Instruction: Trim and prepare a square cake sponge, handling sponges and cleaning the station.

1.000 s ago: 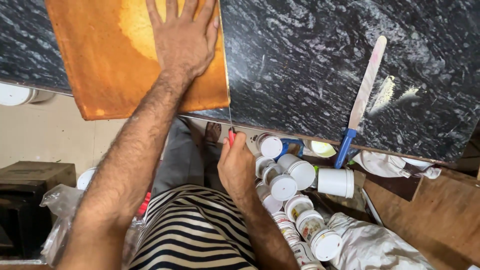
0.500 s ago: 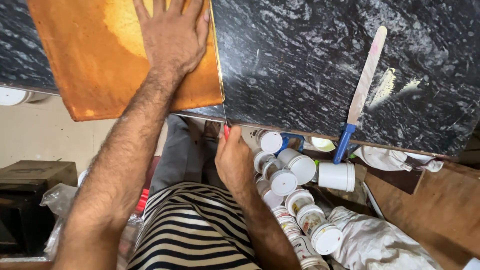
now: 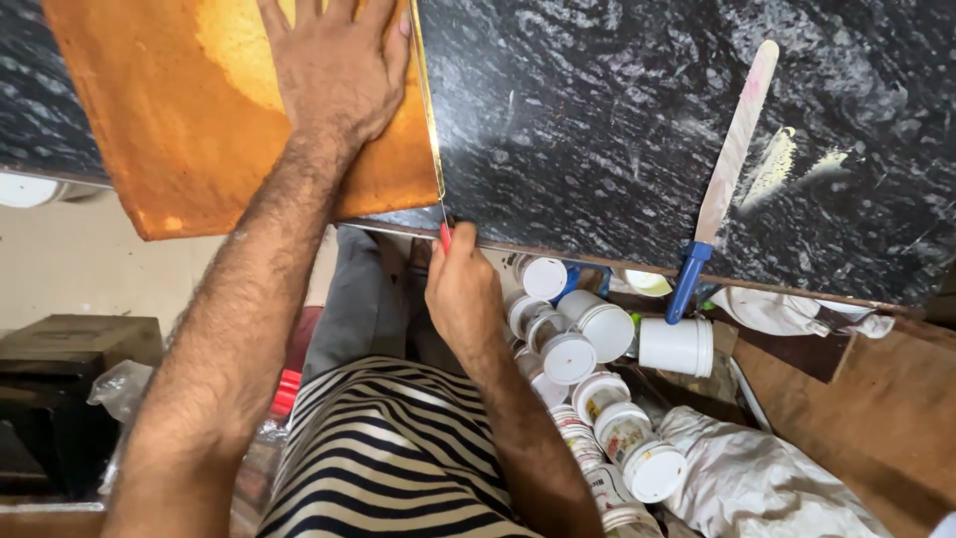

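Lowered right grip (image 3: 460, 289) around red-handled blade (image 3: 430, 130)

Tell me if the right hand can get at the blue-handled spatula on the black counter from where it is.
Probably yes. The right hand sits at the counter's front edge, gripping a red-handled blade. The blue-handled spatula lies farther right with its handle over the same edge, and nothing lies between them. The hand would first have to free itself of the blade.

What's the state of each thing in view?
Orange square board: flat on the black stone counter, overhanging its edge.
Left hand: palm pressing board.
Right hand: gripping red-handled thin blade along board's edge.
Blue-handled spatula: lying unheld.
White jars: lidded.
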